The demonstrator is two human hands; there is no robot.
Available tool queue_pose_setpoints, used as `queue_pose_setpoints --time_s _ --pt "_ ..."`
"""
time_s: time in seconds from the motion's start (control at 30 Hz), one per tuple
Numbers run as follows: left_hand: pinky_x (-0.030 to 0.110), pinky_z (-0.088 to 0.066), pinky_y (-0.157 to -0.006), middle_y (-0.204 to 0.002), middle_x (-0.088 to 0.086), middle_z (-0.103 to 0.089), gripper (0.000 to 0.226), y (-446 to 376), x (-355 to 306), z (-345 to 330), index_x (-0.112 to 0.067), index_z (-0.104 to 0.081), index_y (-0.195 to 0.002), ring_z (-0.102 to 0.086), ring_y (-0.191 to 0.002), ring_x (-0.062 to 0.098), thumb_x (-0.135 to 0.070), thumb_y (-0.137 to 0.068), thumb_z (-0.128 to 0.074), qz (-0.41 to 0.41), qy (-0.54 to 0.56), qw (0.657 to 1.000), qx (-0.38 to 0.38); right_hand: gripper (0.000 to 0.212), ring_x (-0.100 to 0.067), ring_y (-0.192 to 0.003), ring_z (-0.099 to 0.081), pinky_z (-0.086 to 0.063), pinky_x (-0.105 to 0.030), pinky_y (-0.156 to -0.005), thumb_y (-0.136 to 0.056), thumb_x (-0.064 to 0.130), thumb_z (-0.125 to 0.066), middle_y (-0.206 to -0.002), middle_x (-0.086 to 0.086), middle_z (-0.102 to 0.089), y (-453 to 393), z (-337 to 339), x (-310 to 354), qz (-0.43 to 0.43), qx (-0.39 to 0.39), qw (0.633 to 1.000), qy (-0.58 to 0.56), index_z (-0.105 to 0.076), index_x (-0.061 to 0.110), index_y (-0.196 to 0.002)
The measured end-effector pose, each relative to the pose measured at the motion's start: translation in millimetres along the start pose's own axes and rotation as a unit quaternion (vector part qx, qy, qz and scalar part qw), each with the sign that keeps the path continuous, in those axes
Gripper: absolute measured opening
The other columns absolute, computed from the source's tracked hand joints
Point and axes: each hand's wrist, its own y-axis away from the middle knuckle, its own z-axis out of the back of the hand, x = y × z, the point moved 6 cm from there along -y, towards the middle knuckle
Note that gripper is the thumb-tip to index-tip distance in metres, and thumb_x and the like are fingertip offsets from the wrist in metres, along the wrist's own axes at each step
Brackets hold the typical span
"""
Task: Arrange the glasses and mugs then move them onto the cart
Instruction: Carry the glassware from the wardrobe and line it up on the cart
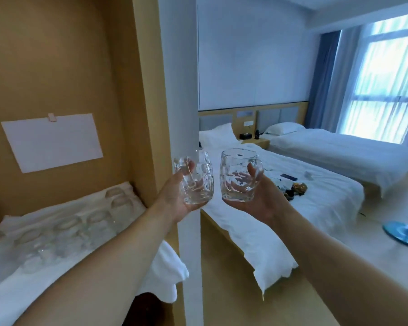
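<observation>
Two glass mugs in the air: left hand (174,196) grips left mug (197,178), right hand (257,198) grips right mug (239,175). Remaining glasses (69,234) sit on the cloth-covered shelf (14,295). Cart not visible; most transfers probably remain.

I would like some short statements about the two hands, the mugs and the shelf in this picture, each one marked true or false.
1. Each hand holds a clear glass mug. True: the left hand grips the left mug and the right hand grips the right mug.
2. The two mugs are stacked one inside the other. False: they are held side by side, apart.
3. More glasses stand on a white cloth on the shelf at left. True.
4. The right mug is full of water. False: it looks empty.
5. A cart is visible beside the beds. False: no cart appears in view.
</observation>
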Motion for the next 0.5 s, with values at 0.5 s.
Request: queue_pose_setpoints --time_s 0.5 --pt "0.051 -0.057 -0.092 -0.122 0.015 -0.072 0.081 -99.0 175.9 -223.2 -0.015 -0.066 -0.13 -0.071 -0.104 0.032 -0.04 -0.058 -0.092 0.124 -0.105 0.976 0.146 0.069 -0.033 -0.098 -0.072 -0.046 -0.063 -0.099 -0.045 0.023 -0.102 -0.11 -0.018 -0.073 156.8 214.0 105.7 0.102 -0.227 0.965 -0.082 -0.078 0.005 -0.107"
